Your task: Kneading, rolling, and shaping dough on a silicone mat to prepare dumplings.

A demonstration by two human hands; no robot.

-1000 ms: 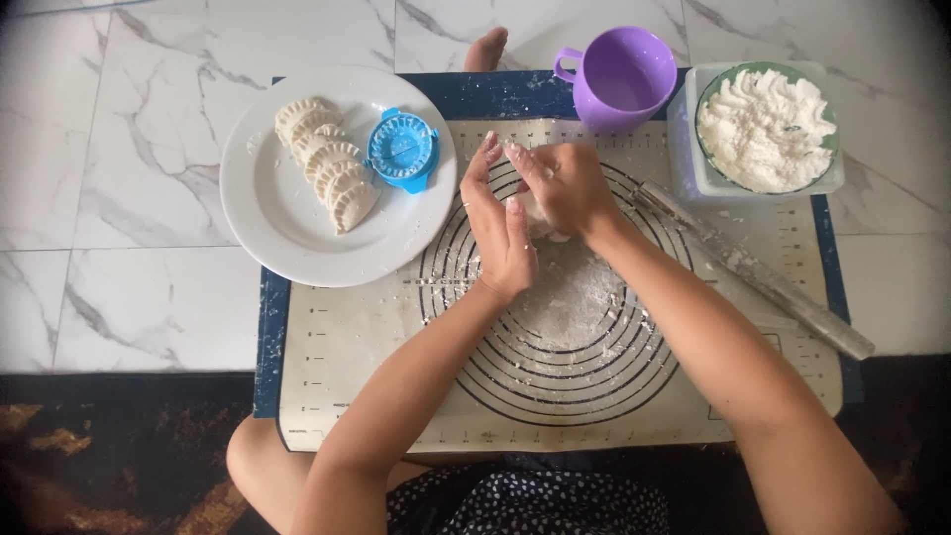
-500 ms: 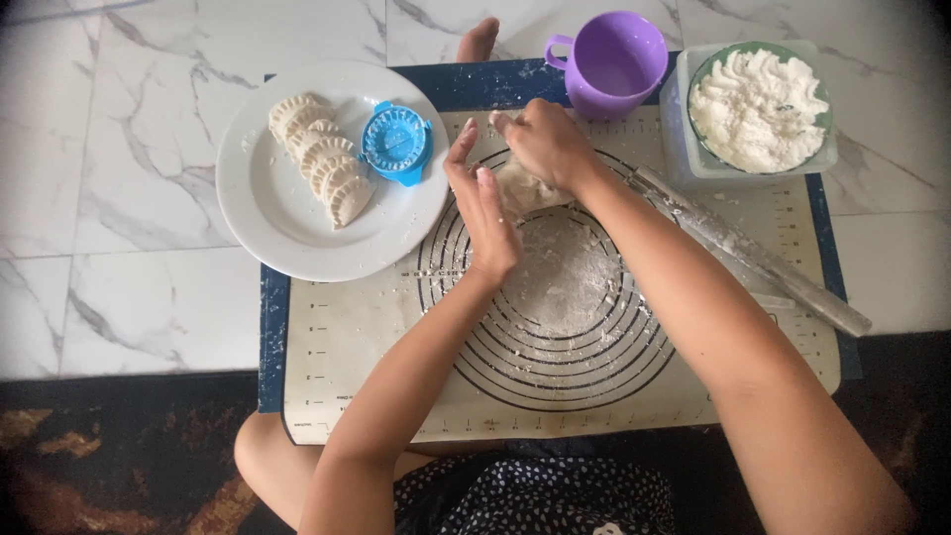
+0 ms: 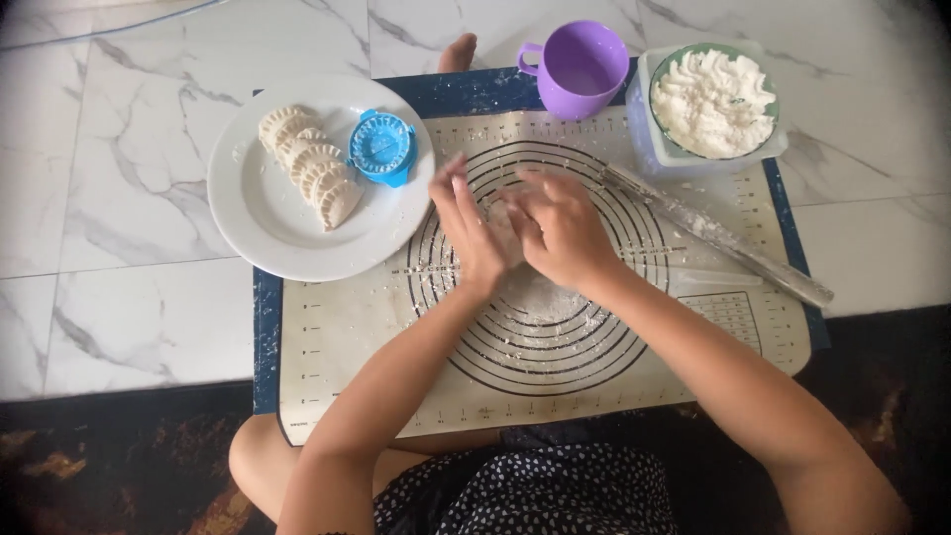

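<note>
My left hand (image 3: 468, 230) and my right hand (image 3: 557, 228) are cupped together around a small lump of pale dough (image 3: 503, 224) over the ringed baking mat (image 3: 347, 337). The dough is mostly hidden between my palms. Flour dusts the mat under my hands. A white plate (image 3: 260, 220) on the left carries several folded, crimped dumplings (image 3: 309, 166) and a blue dumpling press (image 3: 382, 147).
A floured rolling pin (image 3: 718, 238) lies diagonally on the mat's right side. A purple mug (image 3: 582, 67) and a bowl of white filling (image 3: 713, 89) in a clear square container stand at the back right. White marble floor surrounds the mat; my knee shows below.
Both hands have drawn closer together around the dough and moved slightly toward me, nearer the centre of the rings.
</note>
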